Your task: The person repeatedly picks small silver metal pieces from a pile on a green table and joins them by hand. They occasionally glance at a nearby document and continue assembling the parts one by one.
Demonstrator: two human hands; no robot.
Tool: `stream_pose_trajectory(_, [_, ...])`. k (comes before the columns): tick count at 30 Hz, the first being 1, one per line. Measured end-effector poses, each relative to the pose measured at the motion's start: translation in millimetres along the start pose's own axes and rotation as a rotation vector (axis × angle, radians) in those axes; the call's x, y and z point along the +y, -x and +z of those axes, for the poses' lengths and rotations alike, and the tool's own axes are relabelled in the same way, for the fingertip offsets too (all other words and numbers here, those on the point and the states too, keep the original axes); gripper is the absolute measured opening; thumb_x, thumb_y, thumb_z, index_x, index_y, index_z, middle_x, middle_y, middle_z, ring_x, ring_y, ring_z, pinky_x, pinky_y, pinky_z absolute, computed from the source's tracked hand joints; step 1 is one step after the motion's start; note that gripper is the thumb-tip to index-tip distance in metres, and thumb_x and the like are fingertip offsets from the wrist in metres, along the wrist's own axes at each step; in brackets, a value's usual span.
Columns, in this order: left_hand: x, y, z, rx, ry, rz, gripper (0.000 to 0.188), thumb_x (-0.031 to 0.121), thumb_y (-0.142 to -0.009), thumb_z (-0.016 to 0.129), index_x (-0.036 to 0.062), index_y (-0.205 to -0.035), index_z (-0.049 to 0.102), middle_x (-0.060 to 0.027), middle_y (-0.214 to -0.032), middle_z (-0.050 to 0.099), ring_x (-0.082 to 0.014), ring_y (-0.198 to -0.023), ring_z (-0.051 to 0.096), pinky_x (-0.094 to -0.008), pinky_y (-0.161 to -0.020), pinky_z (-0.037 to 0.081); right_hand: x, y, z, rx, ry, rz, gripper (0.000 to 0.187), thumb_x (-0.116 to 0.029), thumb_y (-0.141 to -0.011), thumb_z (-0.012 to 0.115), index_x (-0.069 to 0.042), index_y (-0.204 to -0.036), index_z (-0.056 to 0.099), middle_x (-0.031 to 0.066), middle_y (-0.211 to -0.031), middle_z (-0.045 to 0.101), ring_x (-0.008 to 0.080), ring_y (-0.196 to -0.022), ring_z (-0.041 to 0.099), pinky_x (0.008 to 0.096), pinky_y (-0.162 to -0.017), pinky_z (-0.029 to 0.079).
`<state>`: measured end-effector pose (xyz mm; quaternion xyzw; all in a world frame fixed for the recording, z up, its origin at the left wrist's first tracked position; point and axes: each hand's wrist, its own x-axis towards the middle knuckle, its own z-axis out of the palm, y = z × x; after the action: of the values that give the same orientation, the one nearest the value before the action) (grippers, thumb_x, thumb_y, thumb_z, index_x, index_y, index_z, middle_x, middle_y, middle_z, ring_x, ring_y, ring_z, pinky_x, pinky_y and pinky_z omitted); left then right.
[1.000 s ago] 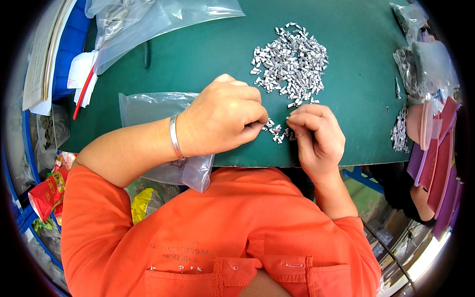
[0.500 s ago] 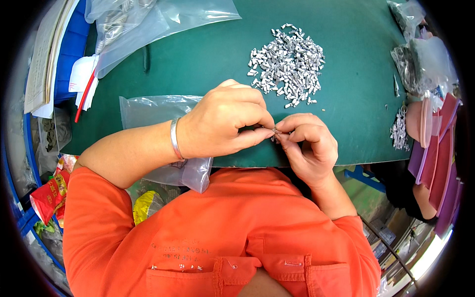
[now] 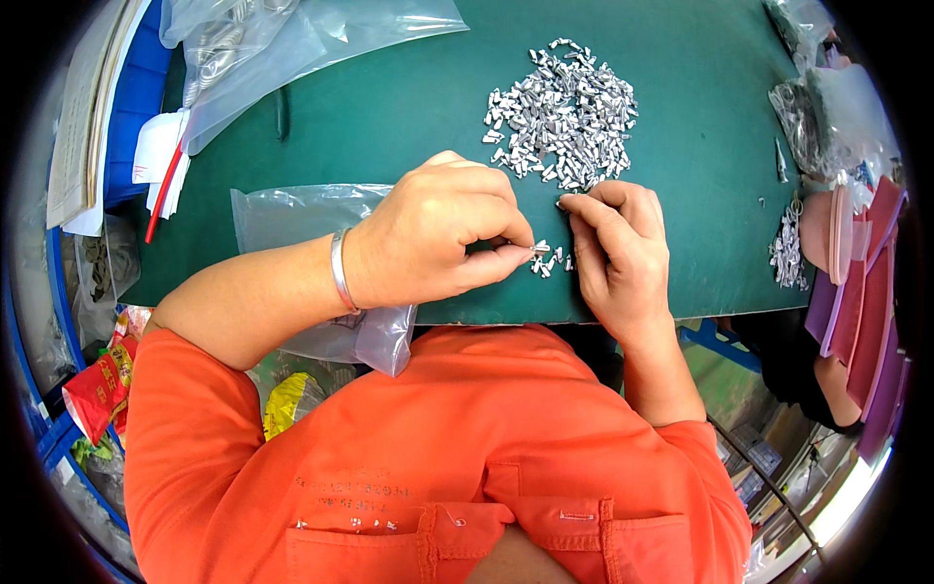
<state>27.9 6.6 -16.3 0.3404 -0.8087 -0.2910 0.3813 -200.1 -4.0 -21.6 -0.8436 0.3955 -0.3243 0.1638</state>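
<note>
My left hand (image 3: 440, 232), with a silver bangle at its wrist, pinches a small silvery metal piece (image 3: 539, 248) between thumb and forefinger. Just beyond those fingertips, a few similar small pieces (image 3: 550, 265) lie on the green tabletop (image 3: 389, 117). My right hand (image 3: 623, 243) is at the near edge of a large heap of small silvery metal pieces (image 3: 564, 112). Its thumb and forefinger are drawn together, with a tiny bit at the tips too small to make out. A clear plastic bag (image 3: 302, 214) lies under my left forearm.
Clear bags (image 3: 321, 49) and a blue bin (image 3: 141, 97) stand at the far left, beside a red stick (image 3: 167, 190). To the right are a smaller bunch of metal parts (image 3: 788, 248), filled plastic bags (image 3: 846, 127) and pink and purple sheets (image 3: 866, 311).
My hands were together at the fingertips and have parted. The right one has moved up toward the heap, uncovering the few small pieces by my left fingertips.
</note>
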Motion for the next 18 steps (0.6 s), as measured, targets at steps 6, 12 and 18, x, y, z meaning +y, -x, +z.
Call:
stream_pose_trajectory(6, [0.4, -0.6, -1.4, -0.011, 0.014, -0.033, 0.014, 0.005, -0.072, 0.079, 0.0094, -0.080, 0.070, -0.0004, -0.074, 0.062, -0.0156, -0.065, 0.058, -0.0295, -0.064, 0.040, -2.8, 1.6, -0.7, 0.068, -0.052, 0.011, 0.021, 0.006, -0.077, 0.069, -0.003, -0.096, 0.070, 0.0085, -0.088, 0.062, 0.0261, -0.081, 0.057, 0.0358, -0.074, 0.045])
stream_pose_trajectory(12, [-0.7, 0.5, -1.1, -0.027, -0.049, -0.039, 0.015, 0.004, -0.071, 0.078, 0.0103, -0.080, 0.068, -0.0006, -0.073, 0.062, -0.0170, -0.066, 0.059, -0.0310, -0.065, 0.040, -0.1, -1.0, -2.4, 0.072, -0.012, 0.044, 0.019, 0.001, -0.076, 0.073, -0.005, -0.094, 0.070, 0.0068, -0.088, 0.062, 0.0252, -0.081, 0.058, 0.0357, -0.072, 0.043])
stream_pose_trajectory(18, [-0.5, 0.4, -0.2, -0.071, -0.115, -0.027, 0.015, 0.003, -0.070, 0.077, 0.0107, -0.080, 0.068, -0.0006, -0.075, 0.061, -0.0181, -0.069, 0.060, -0.0318, -0.066, 0.040, -1.2, -4.5, 3.1, -0.005, 0.058, 0.002, 0.018, -0.004, -0.075, 0.076, -0.007, -0.091, 0.069, 0.0051, -0.089, 0.060, 0.0247, -0.082, 0.056, 0.0370, -0.073, 0.041])
